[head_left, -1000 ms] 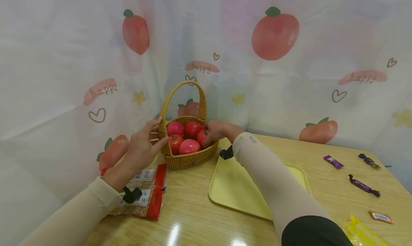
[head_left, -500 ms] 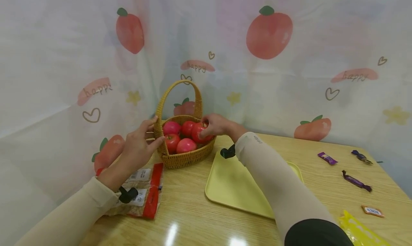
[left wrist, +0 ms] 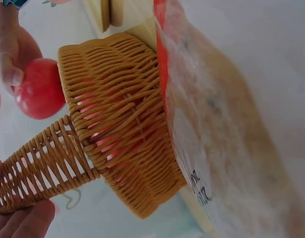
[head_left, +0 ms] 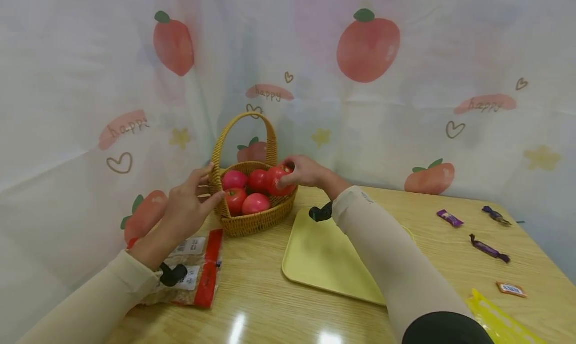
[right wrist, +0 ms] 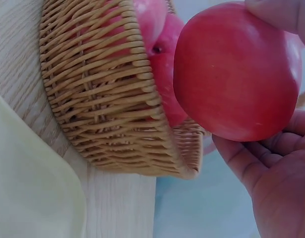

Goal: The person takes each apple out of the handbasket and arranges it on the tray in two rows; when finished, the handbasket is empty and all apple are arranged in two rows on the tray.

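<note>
A wicker basket (head_left: 252, 228) with a tall arched handle stands at the back of the table. My left hand (head_left: 186, 206) grips the lower left side of that handle, thumb on one side and fingers on the other. Between thumb and fingers, my right hand (head_left: 308, 174) holds a red apple (right wrist: 236, 74) at the basket's right rim. In the left wrist view the held apple (left wrist: 40, 89) shows over the basket's mouth. Several other apples lie inside, among them a pink one (head_left: 256, 204) and a red one (head_left: 235, 200).
A yellow tray (head_left: 310, 269) lies right of the basket, partly under my right forearm. A clear, red-edged food bag (head_left: 208, 279) is below my left wrist. Several wrapped candies, such as a purple one (head_left: 450, 218), and a yellow packet (head_left: 499, 319) lie at the right. Patterned cloth hangs behind.
My right hand has lifted its apple from among the others up to the basket's rim. My left hand stays on the handle. The head view has turned slightly right.
</note>
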`<act>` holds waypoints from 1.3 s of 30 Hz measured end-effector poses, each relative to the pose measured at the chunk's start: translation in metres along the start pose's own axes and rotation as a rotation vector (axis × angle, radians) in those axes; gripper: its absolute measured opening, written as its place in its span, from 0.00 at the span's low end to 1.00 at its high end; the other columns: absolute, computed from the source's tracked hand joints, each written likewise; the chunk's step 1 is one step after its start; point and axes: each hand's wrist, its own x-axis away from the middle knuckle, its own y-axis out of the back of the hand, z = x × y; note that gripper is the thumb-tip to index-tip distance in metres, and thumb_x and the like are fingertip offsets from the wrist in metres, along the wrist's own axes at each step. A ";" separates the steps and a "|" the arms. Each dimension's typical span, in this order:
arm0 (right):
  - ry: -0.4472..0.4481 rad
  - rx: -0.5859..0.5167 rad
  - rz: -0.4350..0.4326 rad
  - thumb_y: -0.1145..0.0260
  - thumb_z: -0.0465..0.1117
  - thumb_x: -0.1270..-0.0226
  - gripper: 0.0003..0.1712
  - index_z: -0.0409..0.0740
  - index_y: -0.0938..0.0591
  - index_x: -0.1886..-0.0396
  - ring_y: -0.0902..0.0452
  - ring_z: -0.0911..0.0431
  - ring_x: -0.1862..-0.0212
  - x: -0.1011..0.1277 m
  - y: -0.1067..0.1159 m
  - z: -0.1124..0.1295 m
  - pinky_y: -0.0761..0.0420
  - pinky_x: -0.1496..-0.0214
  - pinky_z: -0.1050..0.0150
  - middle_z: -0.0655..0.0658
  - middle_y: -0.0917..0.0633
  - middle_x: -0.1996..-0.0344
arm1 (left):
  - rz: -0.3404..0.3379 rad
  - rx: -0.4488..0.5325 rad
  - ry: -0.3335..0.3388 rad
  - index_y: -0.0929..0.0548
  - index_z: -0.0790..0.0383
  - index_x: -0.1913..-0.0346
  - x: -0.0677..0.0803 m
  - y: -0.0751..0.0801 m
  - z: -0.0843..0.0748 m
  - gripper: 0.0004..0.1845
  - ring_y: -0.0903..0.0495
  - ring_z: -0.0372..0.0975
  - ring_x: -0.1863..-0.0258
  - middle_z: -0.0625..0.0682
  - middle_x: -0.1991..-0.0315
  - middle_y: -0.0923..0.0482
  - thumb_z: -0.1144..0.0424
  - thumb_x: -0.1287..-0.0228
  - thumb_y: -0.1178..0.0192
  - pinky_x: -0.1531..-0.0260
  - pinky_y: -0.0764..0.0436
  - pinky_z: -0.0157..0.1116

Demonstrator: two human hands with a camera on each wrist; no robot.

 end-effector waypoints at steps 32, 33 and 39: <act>-0.052 -0.114 0.008 0.25 0.46 0.45 0.33 0.41 0.23 0.39 0.22 0.48 0.46 0.057 0.021 -0.018 0.15 0.47 0.56 0.42 0.17 0.46 | 0.038 0.042 0.013 0.37 0.59 0.22 -0.005 0.004 0.002 0.40 0.11 0.57 0.51 0.67 0.46 0.16 0.63 0.33 0.29 0.55 0.13 0.54; -0.053 -0.115 0.009 0.25 0.46 0.45 0.33 0.42 0.23 0.39 0.22 0.48 0.46 0.058 0.021 -0.018 0.15 0.47 0.56 0.42 0.17 0.46 | 0.037 0.044 0.016 0.37 0.59 0.22 -0.005 0.004 0.001 0.40 0.11 0.57 0.51 0.67 0.46 0.17 0.63 0.33 0.29 0.55 0.13 0.54; -0.045 -0.122 0.011 0.25 0.46 0.45 0.35 0.40 0.23 0.38 0.21 0.48 0.46 0.062 0.021 -0.022 0.15 0.46 0.57 0.41 0.17 0.46 | 0.046 0.035 0.044 0.39 0.60 0.21 -0.002 0.004 0.000 0.40 0.12 0.59 0.48 0.68 0.43 0.18 0.62 0.30 0.31 0.52 0.14 0.55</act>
